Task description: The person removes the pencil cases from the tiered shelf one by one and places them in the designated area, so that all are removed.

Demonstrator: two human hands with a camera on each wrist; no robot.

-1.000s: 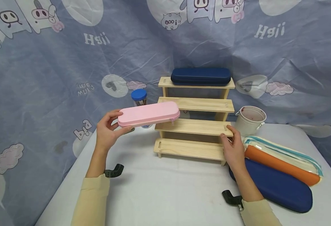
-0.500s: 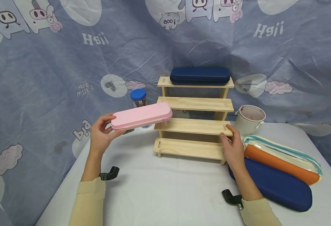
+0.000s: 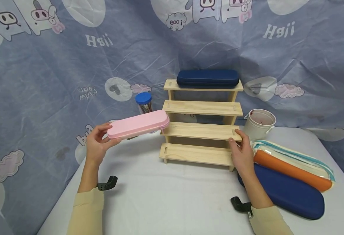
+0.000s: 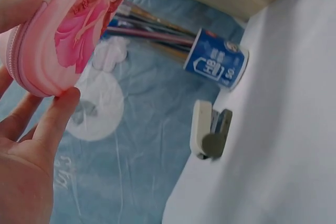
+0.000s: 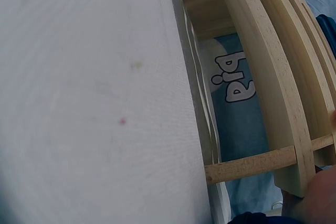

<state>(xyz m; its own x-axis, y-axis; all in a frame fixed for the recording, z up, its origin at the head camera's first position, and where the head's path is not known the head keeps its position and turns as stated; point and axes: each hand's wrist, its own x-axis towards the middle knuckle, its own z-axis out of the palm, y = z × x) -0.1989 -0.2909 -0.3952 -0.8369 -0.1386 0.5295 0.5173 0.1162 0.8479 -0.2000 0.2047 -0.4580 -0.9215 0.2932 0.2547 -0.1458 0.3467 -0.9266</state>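
Note:
My left hand [image 3: 96, 145] pinches the left end of a pink zippered pencil case [image 3: 138, 124], thumb below and fingers above. The case is held in the air, its right end level with the left edge of a tiered wooden shelf [image 3: 201, 130]. In the left wrist view a princess picture shows on the underside of the pencil case [image 4: 79, 30]. My right hand [image 3: 242, 155] grips the right end of the shelf's second step from the bottom. On the top step lies a navy blue hard case [image 3: 207, 79].
A clear jar with a blue lid [image 3: 143, 99] holds thin sticks behind the pink case. A stapler [image 4: 210, 129] stands near the jar. Right of the shelf are a white bucket [image 3: 260, 122], an orange and clear pencil case [image 3: 292, 166] and a larger navy case [image 3: 292, 195].
My left hand has moved left and slightly down with the pink pencil case, drawing it away from in front of the shelf. My right hand stays on the shelf.

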